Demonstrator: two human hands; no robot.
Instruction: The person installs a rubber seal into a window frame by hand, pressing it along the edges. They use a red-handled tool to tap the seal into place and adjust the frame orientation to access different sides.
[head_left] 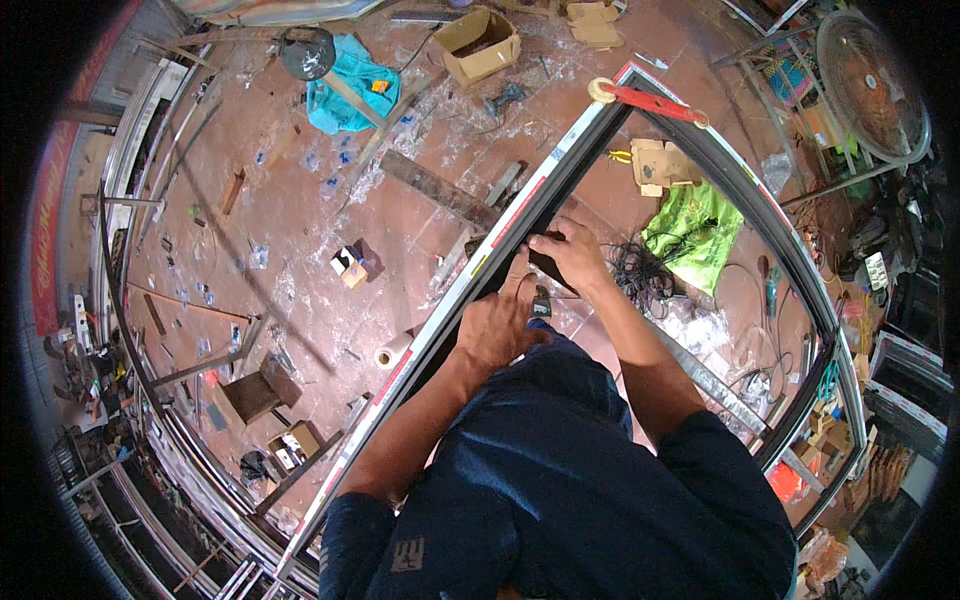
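Observation:
A large frame (452, 283), black inside with a pale film-covered outer edge, stands tilted before me with one corner pointing away. My left hand (497, 322) lies on its left side, fingers stretched forward along the black channel. Just beyond those fingertips, my right hand (572, 256) is closed with thumb and forefinger pinched at the channel. A short dark strip (547, 265) shows beneath the right hand; its full shape is hidden. Across the far corner rests a red bar (655, 103) with a round cream-coloured end.
Scraps and plastic litter the tiled floor. Beyond the frame are an open cardboard box (478, 48), a turquoise cloth (352, 88) and a power tool (506, 98). Through the frame show a lime-green bag (700, 230) and tangled black cable (640, 275). A large fan (872, 88) stands far right.

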